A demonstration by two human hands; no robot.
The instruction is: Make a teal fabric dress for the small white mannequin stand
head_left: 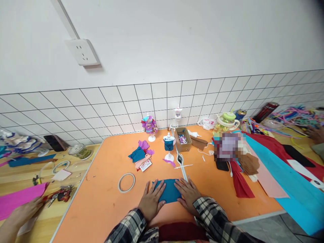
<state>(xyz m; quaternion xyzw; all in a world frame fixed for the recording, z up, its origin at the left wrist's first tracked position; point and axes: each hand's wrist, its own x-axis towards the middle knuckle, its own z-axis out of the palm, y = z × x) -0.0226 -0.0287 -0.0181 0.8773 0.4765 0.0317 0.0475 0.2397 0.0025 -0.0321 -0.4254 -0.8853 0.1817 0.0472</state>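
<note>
My left hand [152,201] lies flat with fingers spread on the left part of a dark blue sheet [170,191]; whether it is paper or cloth I cannot tell. On its right edge rests my right hand [188,196], also flat, fingers stretched out. The sheet lies on the orange tabletop [101,202] close to my body. Left of it is a narrow tape roll [119,185]. Just beyond stands a small white dress form [169,157] wrapped in blue. Behind my left hand lie blue, purple and peach scraps [138,154] with a white label [146,165].
Farther back are a dressed mini form [150,125], a bare form [178,112] and a cardboard box [184,147]. A yellowish jug [221,126], red fabric [240,184] and blue sheets [291,189] occupy the right. At left, another person's hand [30,211] is by pink material [21,202].
</note>
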